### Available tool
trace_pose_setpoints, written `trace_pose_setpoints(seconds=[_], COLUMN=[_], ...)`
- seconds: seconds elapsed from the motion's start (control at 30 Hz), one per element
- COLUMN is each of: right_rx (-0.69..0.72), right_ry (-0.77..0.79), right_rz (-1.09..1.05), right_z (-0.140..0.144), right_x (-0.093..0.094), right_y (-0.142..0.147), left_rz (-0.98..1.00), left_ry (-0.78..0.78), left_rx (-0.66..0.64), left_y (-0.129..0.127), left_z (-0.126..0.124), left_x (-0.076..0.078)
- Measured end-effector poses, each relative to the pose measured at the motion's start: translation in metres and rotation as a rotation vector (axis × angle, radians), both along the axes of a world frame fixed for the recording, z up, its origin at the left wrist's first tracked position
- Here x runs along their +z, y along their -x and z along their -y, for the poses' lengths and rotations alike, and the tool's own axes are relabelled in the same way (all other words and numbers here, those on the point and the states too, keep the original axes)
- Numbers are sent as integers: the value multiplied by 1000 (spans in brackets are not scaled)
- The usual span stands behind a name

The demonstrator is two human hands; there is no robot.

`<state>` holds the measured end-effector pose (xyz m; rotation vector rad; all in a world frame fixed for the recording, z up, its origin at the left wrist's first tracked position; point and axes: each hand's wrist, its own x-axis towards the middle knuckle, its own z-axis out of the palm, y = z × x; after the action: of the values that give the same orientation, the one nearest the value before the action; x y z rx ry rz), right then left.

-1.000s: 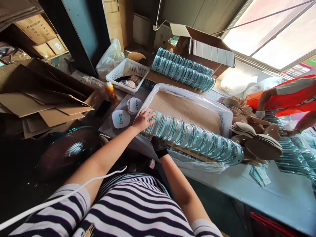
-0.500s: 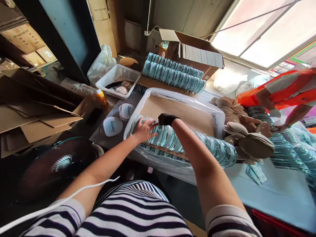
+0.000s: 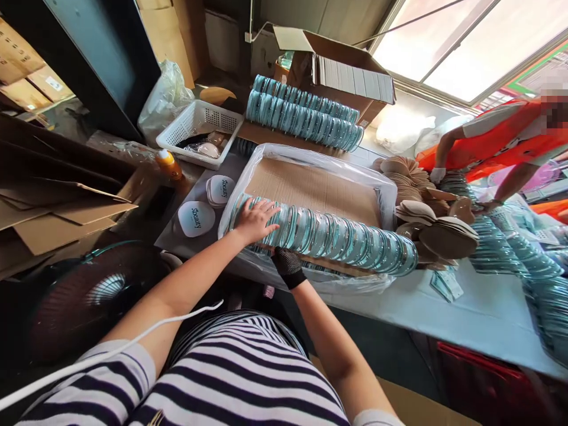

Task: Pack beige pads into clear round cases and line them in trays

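Both hands worked the near end of the row of teal-rimmed clear discs at the centre of the frame. My left hand lay flat and spread on top of the row's left end, pressing rather than gripping, which I judged kept the upright discs from toppling. My right hand, in a dark mesh glove, sat against the row's near side just below; whether it clasped a disc or only braced the row, I could not tell.

That row stood on edge along the near rim of a cardboard tray wrapped in clear plastic, so the discs leaned on one another. Left of it lay two white oval pads with printed lettering and an orange bottle. Further up sat a white basket and two more rows of discs before an open carton. At the right edge, a person in an orange top handled similar stock beside stacked beige pads.
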<state>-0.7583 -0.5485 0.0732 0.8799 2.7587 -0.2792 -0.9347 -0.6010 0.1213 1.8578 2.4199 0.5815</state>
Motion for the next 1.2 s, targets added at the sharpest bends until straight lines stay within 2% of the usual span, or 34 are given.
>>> trace_pose_setpoints(seconds=[0.07,0.13,0.23,0.3,0.33,0.37,0.43,0.53,0.63,0.77,0.93,1.0,1.1,1.2], right_rx=[-26,-12,-56,-168,-174,-143,-47,96,157,111,72,78,144,202], right_ry=[13,24,-43,-163,-200,-214,-135,-14,-12,-73,107,135,14,-144], right_rz=[-8,-61,-200,-249,-225,-166,72,341,421,446,450,439,338,189], right_z=[7,2,-33,-71,-91,-112,-146,-174,-176,-167,-164,-161,-151,-133], right_x=[-15,-12,22,56,71,85,105,116,119,123,123,121,122,120], right_y=[-5,-11,-21,-18,-12,-2,25,67,91,97,95,95,88,64], left_rz=[-5,-11,-34,-48,-49,-45,-28,-15,-28,-49,-41,-37,-37,-26], left_ry=[12,35,34,11,7,11,39,67,66,68,82,83,77,61], left_rx=[-4,-3,-20,-72,-100,-120,-133,-129,-127,-131,-124,-123,-128,-125], left_y=[1,0,-7,-16,-21,-26,-35,-40,-38,-37,-39,-38,-37,-37], left_z=[2,5,4,-4,-9,-16,-29,-39,-40,-37,-39,-39,-39,-38], left_x=[2,5,9,10,10,9,7,4,2,0,-1,-1,-1,-1])
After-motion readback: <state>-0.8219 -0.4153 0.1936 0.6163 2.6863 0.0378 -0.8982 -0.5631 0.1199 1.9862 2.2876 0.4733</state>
